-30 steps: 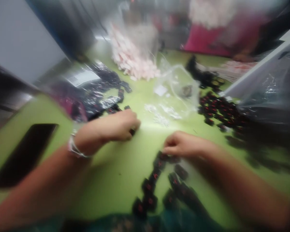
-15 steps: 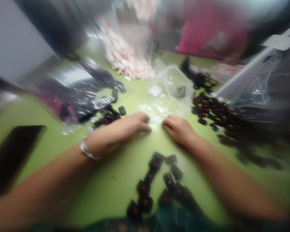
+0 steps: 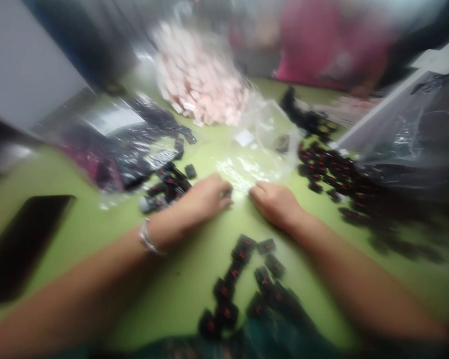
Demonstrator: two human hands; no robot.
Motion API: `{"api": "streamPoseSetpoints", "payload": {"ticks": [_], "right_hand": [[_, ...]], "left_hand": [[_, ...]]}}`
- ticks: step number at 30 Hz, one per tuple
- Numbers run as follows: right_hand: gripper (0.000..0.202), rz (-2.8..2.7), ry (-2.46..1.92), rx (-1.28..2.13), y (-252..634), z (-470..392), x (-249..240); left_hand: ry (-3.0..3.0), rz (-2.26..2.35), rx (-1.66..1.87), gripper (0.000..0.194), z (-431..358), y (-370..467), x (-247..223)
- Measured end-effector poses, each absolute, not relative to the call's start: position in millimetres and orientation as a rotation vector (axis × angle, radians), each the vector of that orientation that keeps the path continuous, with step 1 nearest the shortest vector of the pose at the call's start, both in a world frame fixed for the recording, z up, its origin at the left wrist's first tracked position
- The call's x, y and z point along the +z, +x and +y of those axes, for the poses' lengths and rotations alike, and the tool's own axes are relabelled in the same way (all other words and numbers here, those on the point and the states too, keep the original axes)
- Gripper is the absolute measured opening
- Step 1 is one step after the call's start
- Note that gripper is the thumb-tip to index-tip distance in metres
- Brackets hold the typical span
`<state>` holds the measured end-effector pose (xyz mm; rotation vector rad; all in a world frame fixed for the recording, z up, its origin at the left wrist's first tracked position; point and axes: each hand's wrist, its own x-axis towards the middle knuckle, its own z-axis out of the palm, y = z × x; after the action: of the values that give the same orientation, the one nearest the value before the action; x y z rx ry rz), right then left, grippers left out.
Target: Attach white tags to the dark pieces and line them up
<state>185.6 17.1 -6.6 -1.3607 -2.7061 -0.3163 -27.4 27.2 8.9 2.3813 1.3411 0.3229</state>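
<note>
My left hand [image 3: 211, 197], a bracelet [image 3: 147, 238] on its wrist, is closed on a small dark piece that shows between thumb and fingers. Facing it, my right hand [image 3: 275, 200] has its fingers pressed together at the near edge of a clear plastic bag [image 3: 273, 162]; what they hold, if anything, is hidden. Small white bits [image 3: 234, 174] lie just beyond both hands. Nearer my body, black pieces with red marks [image 3: 235, 273] form two rough rows on the green table [image 3: 149, 299].
Left are a dark phone-like slab [image 3: 26, 244], black pieces [image 3: 168, 182] and plastic-wrapped items [image 3: 115, 139]. Pale pink pieces [image 3: 205, 85] are heaped at the back. More black pieces [image 3: 333, 169] and a plastic-lined container [image 3: 407, 124] stand right. A person in pink [image 3: 322, 45] is behind.
My left hand now shows a small dark piece at its fingertips, and its wrist has shifted right. The pale pink heap looks larger and spread to the right. My right hand barely moved.
</note>
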Motion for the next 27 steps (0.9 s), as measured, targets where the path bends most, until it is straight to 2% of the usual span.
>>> {"api": "streamPoseSetpoints", "payload": {"ticks": [6, 11, 13, 16, 20, 27], "right_hand": [[0.02, -2.511, -1.182, 0.07, 188, 18, -7], [0.01, -2.223, -1.046, 0.648, 177, 5, 7], [0.01, -2.15, -1.05, 0.901, 170, -2, 14], [0.009, -2.089, -1.072, 1.17, 161, -10, 20], [0.008, -1.857, -1.121, 1.392, 158, -13, 22], [0.016, -1.616, -1.138, 1.495, 165, -10, 26]], "left_hand": [[2.237, 1.331, 0.378, 0.024, 27, -28, 11], [1.548, 1.242, 0.616, 0.049, 27, -29, 8], [1.251, 1.127, 0.73, 0.054, 26, -29, 5], [1.019, 1.048, 0.827, 0.047, 22, -26, 2], [1.113, 1.071, 0.821, 0.036, 16, -20, 5], [1.104, 0.943, 0.71, 0.03, 14, -18, 9]]}}
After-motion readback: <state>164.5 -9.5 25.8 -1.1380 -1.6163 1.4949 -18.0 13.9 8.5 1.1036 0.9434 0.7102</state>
